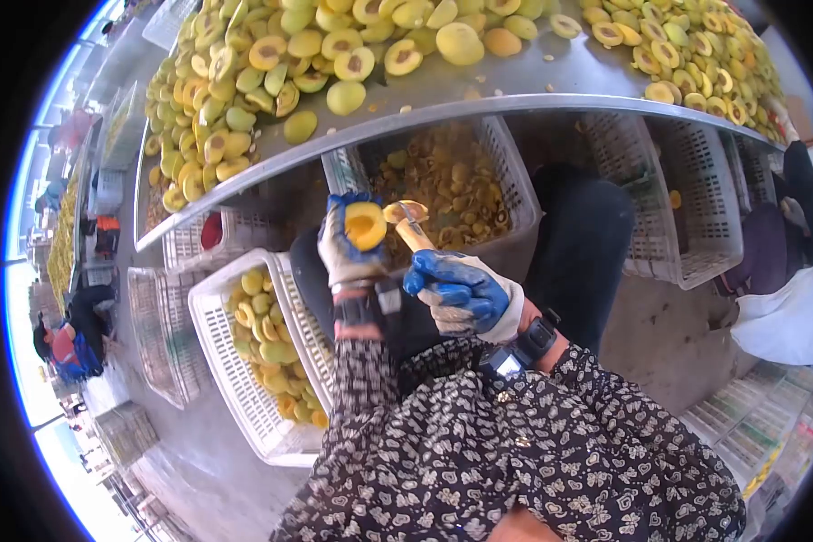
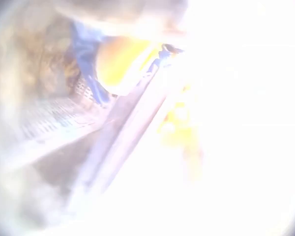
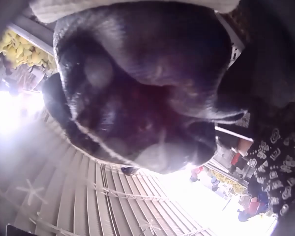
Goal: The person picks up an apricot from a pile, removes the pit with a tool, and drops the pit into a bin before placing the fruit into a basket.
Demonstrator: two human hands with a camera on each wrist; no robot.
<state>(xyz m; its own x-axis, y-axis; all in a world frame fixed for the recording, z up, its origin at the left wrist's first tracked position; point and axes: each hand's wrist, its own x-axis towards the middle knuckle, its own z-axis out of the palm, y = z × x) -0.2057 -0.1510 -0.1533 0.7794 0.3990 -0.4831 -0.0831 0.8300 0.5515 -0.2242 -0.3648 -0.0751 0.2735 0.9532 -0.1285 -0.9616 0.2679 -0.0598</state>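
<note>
- The white crate (image 1: 230,388) beside the person's left leg holds a pile of yellow-green fruit (image 1: 275,348), whole or halved; a sleeve covers part of its near side.
- The crate under the table (image 1: 515,176), between the knees, holds a broad layer of brownish-yellow scraps (image 1: 456,185), too jumbled to sort into pieces or pits.
- To the right, another crate (image 1: 706,208) shows one small orange bit inside.
- On the table (image 1: 406,95) lie a large heap of fruit halves (image 1: 235,99) at left and a second heap (image 1: 686,54) at right, both cut off by the edge of the head view.
- The left hand (image 1: 341,244), in a blue-and-white glove, grips a fruit half (image 1: 365,226), its hollow cut face turned up, above the near left corner of the scrap crate.
- The right hand (image 1: 465,294), gloved likewise, is curled round a yellow-handled tool (image 1: 413,235); a brownish piece at its tip, just beside the fruit half, is hard to make out.
- Glare whites out most of the left wrist view.
- In the right wrist view the dark glove fills the middle and hides the tool.
</note>
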